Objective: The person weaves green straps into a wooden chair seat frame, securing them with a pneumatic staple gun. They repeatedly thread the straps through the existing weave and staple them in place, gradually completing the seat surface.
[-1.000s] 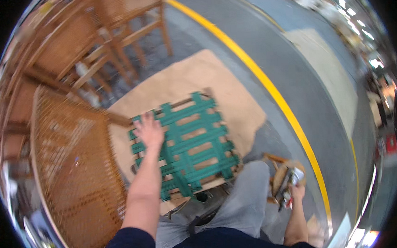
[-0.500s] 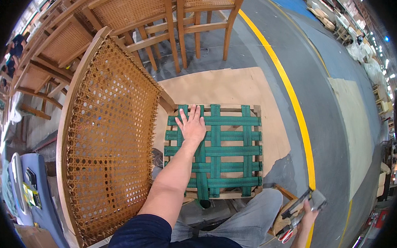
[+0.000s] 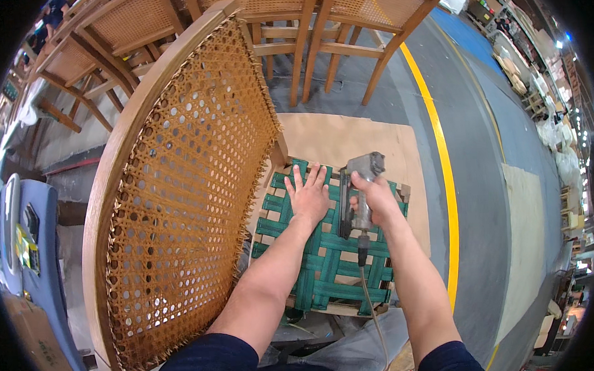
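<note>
Your left hand (image 3: 309, 201) lies flat, fingers spread, on the green webbing (image 3: 314, 258) near the far edge of the seat frame (image 3: 342, 309), toward the corner beside the cane backrest (image 3: 184, 190); your right hand (image 3: 375, 198) grips a pneumatic stapler (image 3: 364, 168) farther right along that edge, contact with the webbing unclear. Caution: a premature trigger pull or leftward slip could injure your left fingers, and a snagged hose (image 3: 365, 279) could drag the stapler off line.
</note>
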### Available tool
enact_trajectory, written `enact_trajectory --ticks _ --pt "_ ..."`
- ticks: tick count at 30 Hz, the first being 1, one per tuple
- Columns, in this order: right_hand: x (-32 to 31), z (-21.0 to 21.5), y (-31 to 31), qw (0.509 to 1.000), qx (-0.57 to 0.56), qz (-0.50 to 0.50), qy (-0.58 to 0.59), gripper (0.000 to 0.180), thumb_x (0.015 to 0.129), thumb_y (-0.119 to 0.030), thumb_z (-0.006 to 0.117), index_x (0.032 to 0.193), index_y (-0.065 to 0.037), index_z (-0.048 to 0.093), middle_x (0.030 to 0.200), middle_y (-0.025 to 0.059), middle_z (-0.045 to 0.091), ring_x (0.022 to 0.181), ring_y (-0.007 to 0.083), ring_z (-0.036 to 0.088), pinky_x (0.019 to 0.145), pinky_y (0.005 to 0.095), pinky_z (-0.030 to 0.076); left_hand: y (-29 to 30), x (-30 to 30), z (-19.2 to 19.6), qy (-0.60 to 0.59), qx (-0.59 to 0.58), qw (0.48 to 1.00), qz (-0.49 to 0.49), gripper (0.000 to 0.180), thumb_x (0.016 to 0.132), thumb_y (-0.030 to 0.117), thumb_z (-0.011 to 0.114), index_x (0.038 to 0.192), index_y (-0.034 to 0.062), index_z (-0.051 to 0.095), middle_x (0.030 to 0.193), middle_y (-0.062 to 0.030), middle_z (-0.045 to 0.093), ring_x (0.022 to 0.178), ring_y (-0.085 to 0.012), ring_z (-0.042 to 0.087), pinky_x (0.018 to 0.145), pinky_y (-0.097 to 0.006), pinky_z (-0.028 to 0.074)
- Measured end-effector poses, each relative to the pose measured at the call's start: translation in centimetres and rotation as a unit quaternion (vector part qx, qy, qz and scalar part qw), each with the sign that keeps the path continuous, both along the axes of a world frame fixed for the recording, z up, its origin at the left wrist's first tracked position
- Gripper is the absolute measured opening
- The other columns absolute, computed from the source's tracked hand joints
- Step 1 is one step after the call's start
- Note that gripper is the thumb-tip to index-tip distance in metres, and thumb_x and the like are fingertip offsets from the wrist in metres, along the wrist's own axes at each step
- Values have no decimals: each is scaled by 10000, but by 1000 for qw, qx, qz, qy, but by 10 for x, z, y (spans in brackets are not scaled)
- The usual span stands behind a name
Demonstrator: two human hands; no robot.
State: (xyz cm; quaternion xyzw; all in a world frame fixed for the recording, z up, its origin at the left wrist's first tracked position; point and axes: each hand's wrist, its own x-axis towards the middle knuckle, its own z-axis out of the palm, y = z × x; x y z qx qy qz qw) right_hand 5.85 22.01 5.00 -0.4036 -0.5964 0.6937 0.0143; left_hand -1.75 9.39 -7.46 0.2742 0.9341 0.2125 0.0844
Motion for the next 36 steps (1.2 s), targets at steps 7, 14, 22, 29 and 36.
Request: enact_trajectory --ticks 7,14,22,29,36 --pt "-42 -32 -10 999 36 20 -31 326 977 -338 679 1043 -29 600 873 44 626 576 122 578 463 285 483 -5 -2 -2 -10 16 1000 13 558 1004 338 510 1550 272 415 1661 59 268 1554 -381 103 1216 -652 74" --pt "-51 -40 -14 997 50 33 -52 293 966 -297 691 1102 -65 577 796 20 581 552 127 558 450 297 456 -4 -1 -5 -4 19 1000 3 543 1022 339 480 1554 264 400 1657 56 274 1551 -383 110 1217 -652 79" --pt "-43 -36 -27 999 42 6 -14 235 973 -282 681 1058 -88 580 819 14 591 540 131 549 445 290 450 -26 18 1 20 159 983 95 467 937 201 634 1382 94 541 1590 -118 364 1487 -456 242 1205 -618 172" --pt "-41 -25 -18 999 30 21 20 255 977 -315 678 1067 -95 586 841 15 598 555 136 564 449 292 467 -72 80 7 -34 154 975 155 285 888 229 723 1052 1 677 1604 -204 314 1504 -447 214 1224 -570 168" --pt "-52 -35 -29 999 33 18 -34 255 980 -325 674 1042 -87 606 847 17 606 552 130 562 444 293 464 -71 75 7 -54 107 981 153 259 915 257 698 915 2 740 1654 -136 234 1532 -396 160 1252 -519 143"
